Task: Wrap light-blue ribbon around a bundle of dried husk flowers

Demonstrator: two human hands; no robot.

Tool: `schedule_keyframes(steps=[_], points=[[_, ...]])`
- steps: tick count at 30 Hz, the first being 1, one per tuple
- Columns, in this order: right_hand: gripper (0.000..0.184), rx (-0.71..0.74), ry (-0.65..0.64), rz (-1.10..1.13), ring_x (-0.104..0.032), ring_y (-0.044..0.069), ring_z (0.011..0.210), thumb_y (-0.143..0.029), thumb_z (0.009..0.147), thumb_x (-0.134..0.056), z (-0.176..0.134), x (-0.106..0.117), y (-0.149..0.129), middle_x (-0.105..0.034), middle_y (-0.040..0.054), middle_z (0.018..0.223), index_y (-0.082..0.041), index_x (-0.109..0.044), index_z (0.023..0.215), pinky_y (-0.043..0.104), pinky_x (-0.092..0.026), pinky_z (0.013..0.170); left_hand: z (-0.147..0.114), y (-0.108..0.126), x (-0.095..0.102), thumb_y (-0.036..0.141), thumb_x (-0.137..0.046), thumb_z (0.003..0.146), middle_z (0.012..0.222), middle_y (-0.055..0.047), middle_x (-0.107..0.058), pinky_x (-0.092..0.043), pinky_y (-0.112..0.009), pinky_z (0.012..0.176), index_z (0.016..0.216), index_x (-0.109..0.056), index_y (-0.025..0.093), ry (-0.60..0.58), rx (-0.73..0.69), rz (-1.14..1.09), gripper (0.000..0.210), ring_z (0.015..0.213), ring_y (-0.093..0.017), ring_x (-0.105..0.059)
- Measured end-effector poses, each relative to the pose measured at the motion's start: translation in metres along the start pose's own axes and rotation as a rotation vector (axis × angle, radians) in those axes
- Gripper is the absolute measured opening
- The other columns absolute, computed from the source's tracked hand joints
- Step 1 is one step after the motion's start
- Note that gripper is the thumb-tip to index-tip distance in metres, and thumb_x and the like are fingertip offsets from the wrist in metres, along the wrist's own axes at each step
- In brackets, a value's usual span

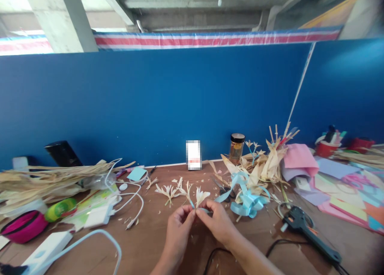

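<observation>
Above the front of the brown table, my left hand (180,224) and my right hand (218,220) meet thumb to thumb, fingers closed. Between their fingertips stands a pale dried-husk flower (201,196), petals fanned upward. A light blue strip shows at its base beside both hands; the stem is hidden by fingers. Just beyond my left hand lie more cut husk flowers (168,192), with small scraps around them. To the right of my right hand sits a curled light blue ribbon (250,203), partly over dark-handled scissors (225,192).
A glue gun (312,233) lies at right, its black cord running behind my right forearm. Husks (268,163), a lidded jar (237,147) and coloured papers (345,199) fill the back right. Dried strips (54,179), white cables (139,199) and a power strip (49,253) occupy the left.
</observation>
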State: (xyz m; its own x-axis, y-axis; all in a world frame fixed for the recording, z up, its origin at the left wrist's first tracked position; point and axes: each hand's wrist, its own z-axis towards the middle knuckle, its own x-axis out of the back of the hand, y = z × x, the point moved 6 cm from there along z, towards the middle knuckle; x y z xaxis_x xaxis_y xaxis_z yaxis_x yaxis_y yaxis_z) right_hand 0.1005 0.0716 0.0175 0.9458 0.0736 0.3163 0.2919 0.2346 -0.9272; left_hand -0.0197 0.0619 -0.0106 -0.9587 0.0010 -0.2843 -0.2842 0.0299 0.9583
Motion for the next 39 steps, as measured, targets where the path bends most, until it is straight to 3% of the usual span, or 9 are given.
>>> schedule_keyframes(steps=[10, 24, 35, 39], points=[[0.01, 0.079, 0.148, -0.212, -0.052, 0.015, 0.066, -0.02, 0.072, -0.05, -0.006, 0.002, -0.005, -0.058, 0.0009, 0.067, -0.017, -0.054, 0.064, 0.023, -0.036, 0.061, 0.0, -0.006, 0.003, 0.029, -0.064, 0.067, 0.062, -0.001, -0.061, -0.04, -0.019, 0.054, 0.069, -0.061, 0.012, 0.034, 0.008, 0.025, 0.017, 0.056, -0.01, -0.053], [0.01, 0.179, 0.305, -0.289, -0.05, 0.017, 0.071, -0.013, 0.069, -0.051, -0.016, 0.0, -0.011, -0.056, 0.0022, 0.069, -0.02, -0.053, 0.062, 0.026, -0.037, 0.064, -0.001, -0.006, 0.001, 0.03, -0.064, 0.067, 0.068, -0.004, -0.065, -0.045, -0.026, 0.062, 0.077, -0.062, 0.013, 0.026, 0.032, -0.027, 0.02, 0.063, -0.016, -0.059], [0.016, 0.319, 0.264, -0.341, -0.05, 0.018, 0.075, -0.014, 0.078, -0.048, -0.027, -0.007, -0.029, -0.059, 0.0054, 0.075, -0.019, -0.061, 0.083, 0.029, -0.04, 0.067, -0.004, 0.013, 0.006, 0.03, -0.065, 0.066, 0.065, -0.003, -0.064, -0.044, -0.021, 0.06, 0.075, -0.065, 0.013, 0.127, -0.043, 0.044, 0.02, 0.062, -0.014, -0.056], [0.018, 0.344, 0.26, -0.324, -0.051, 0.019, 0.074, -0.015, 0.079, -0.046, -0.029, -0.008, -0.031, -0.059, 0.006, 0.073, -0.019, -0.062, 0.085, 0.03, -0.04, 0.066, -0.004, 0.012, 0.005, 0.03, -0.066, 0.065, 0.063, -0.001, -0.063, -0.044, -0.022, 0.06, 0.073, -0.065, 0.014, 0.105, -0.01, 0.001, 0.018, 0.061, -0.013, -0.055]])
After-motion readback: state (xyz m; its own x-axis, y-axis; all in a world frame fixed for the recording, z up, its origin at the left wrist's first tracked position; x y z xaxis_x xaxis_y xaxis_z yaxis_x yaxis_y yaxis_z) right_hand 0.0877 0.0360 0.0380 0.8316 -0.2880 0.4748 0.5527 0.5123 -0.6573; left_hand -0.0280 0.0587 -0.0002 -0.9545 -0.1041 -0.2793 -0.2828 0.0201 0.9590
